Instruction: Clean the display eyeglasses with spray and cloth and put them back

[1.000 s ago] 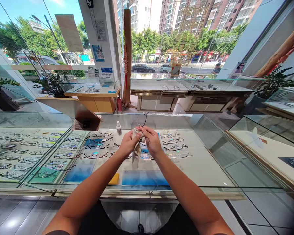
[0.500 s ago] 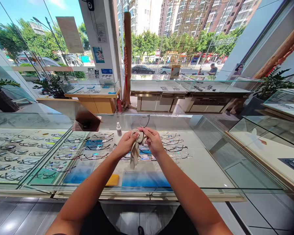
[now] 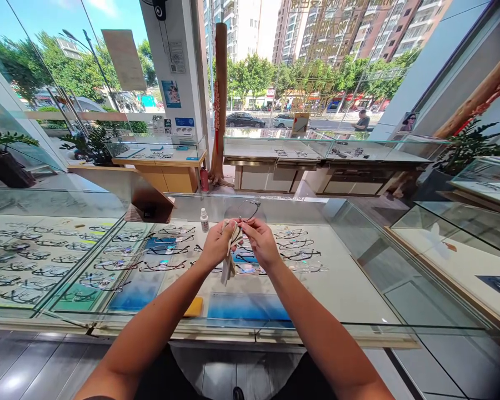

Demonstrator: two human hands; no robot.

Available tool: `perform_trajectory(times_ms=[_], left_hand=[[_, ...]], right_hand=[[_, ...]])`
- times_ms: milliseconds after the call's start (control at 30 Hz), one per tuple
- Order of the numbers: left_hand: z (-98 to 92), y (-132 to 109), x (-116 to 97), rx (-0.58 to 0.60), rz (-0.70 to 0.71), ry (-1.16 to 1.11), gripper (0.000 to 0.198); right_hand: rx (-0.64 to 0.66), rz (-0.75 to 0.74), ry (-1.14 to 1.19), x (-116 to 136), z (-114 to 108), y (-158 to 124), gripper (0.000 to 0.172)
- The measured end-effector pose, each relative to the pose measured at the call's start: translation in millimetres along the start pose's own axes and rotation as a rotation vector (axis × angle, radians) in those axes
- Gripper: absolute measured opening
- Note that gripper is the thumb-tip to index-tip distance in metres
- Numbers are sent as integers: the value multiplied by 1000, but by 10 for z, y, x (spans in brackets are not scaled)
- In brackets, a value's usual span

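Observation:
Over the glass display case (image 3: 333,278), my left hand (image 3: 215,243) is closed on a pale beige cloth (image 3: 228,271), whose loose end hangs below the fingers. The cloth is folded against one side of a pair of eyeglasses (image 3: 253,210). My right hand (image 3: 265,243) pinches the eyeglasses' front close to my left fingertips. Their thin dark temples point away from me, above the hands. Most of the lenses are covered by fingers and cloth. A small white spray bottle (image 3: 204,220) stands upright just beyond my left hand.
Rows of eyeglasses (image 3: 162,265) lie under the glass, with blue panels (image 3: 245,305) and a yellow item (image 3: 194,306) nearby. To the left stands a brown tilted stand (image 3: 145,194). Further glass cases (image 3: 270,147) line the window. A person (image 3: 361,120) is in the background.
The eyeglasses have turned, their temples now leaning more to the right. My left hand has folded the cloth further round the lens, and the right fingers have shifted slightly lower.

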State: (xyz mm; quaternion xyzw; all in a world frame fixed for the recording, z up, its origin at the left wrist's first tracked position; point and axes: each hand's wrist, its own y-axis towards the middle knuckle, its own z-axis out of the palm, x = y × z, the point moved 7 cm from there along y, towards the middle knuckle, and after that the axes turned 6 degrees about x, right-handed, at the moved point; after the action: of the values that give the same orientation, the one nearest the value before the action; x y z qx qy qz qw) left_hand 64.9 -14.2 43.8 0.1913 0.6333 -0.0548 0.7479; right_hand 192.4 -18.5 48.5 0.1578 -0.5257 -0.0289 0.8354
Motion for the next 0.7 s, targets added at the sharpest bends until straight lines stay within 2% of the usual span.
perform_trajectory(times_ms=[67, 200, 300, 367, 533, 700], left_hand=[[-12, 11, -48, 35, 22, 18, 75], [6, 4, -192, 179, 80, 73, 60], [37, -15, -200, 247, 47, 60, 57], [36, -15, -168, 215, 26, 31, 61], [10, -3, -91, 53, 20, 15, 66], [-45, 10, -162, -9, 84, 76, 69]], right_hand=[[10, -3, -1, 25, -6, 0, 31], [-4, 14, 15, 81, -65, 14, 32], [-6, 49, 38, 63, -78, 22, 35], [12, 63, 52, 29, -46, 20, 37], [15, 35, 35, -27, 22, 4, 39], [-7, -12, -13, 34, -23, 8, 31]])
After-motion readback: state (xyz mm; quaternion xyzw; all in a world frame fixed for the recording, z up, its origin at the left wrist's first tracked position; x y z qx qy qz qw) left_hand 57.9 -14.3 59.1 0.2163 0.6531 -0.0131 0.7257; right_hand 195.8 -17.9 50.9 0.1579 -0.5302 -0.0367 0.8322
